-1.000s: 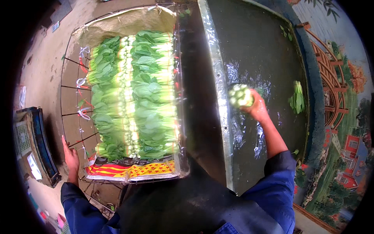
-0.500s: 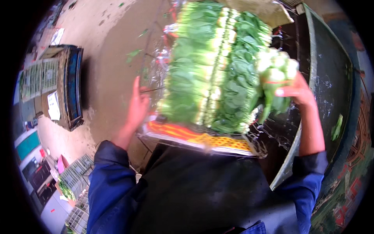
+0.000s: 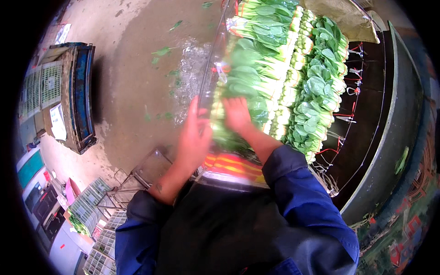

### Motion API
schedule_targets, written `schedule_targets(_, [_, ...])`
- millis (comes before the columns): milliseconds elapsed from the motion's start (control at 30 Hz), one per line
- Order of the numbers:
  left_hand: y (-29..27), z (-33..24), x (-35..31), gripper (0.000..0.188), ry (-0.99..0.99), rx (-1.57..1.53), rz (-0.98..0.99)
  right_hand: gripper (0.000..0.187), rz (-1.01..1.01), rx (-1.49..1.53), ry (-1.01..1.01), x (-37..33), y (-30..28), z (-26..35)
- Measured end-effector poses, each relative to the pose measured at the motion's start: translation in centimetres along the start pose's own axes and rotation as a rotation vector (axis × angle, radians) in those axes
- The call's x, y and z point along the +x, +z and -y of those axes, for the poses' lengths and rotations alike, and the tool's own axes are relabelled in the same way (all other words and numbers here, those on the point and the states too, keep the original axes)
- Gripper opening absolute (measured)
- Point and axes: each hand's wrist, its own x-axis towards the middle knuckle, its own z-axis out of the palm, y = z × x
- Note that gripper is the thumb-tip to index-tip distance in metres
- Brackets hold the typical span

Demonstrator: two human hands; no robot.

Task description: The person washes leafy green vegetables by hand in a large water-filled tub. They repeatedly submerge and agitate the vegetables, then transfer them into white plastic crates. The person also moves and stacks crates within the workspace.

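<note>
Banded bunches of bok choy [image 3: 263,68] lie packed in rows, white stems and green leaves side by side, in a clear-sided container in front of me. My right hand [image 3: 237,114] reaches across to the near left end of the rows, its fingers bent over a bunch of bok choy [image 3: 224,133] there. Greens under that hand are blurred, and its fingertips are partly hidden. Beside the container's left edge, my left hand [image 3: 195,140] is raised, fingers stretched upward and somewhat smeared, holding nothing I can see. A red and yellow printed strip [image 3: 240,165] runs along the near edge.
A dark metal trough [image 3: 380,133] stands on the right, with red ties [image 3: 350,112] along a wire. A blue-sided cart with crates [image 3: 82,96] is at far left. Loose leaves [image 3: 161,51] lie on wet floor. A metal frame [image 3: 137,178] and green crates [image 3: 89,199] stand lower left.
My right hand has carried a bok choy bunch from the right side to the near left end of the rows. My left hand has moved right, toward the container's edge. The view has shifted.
</note>
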Motion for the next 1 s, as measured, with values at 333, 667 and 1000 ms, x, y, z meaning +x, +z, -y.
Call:
schedule_targets(333, [0.1,-0.7,-0.5,0.080,-0.123,-0.077,-0.013,0.084,-0.084,0.206,0.054,-2.1,1.7,0.8])
schedule_targets(667, [0.2,2.3,-0.6,0.080,0.358,0.465,-0.142,0.047,-0.008,0.351,-0.281,-4.5,-6.8,-1.7])
schedule_targets(1000, [34.2,-23.1,-1.8,0.061,1.185,0.471,0.397,0.059,-0.514,0.367,0.254,-33.4,-42.6,-27.7])
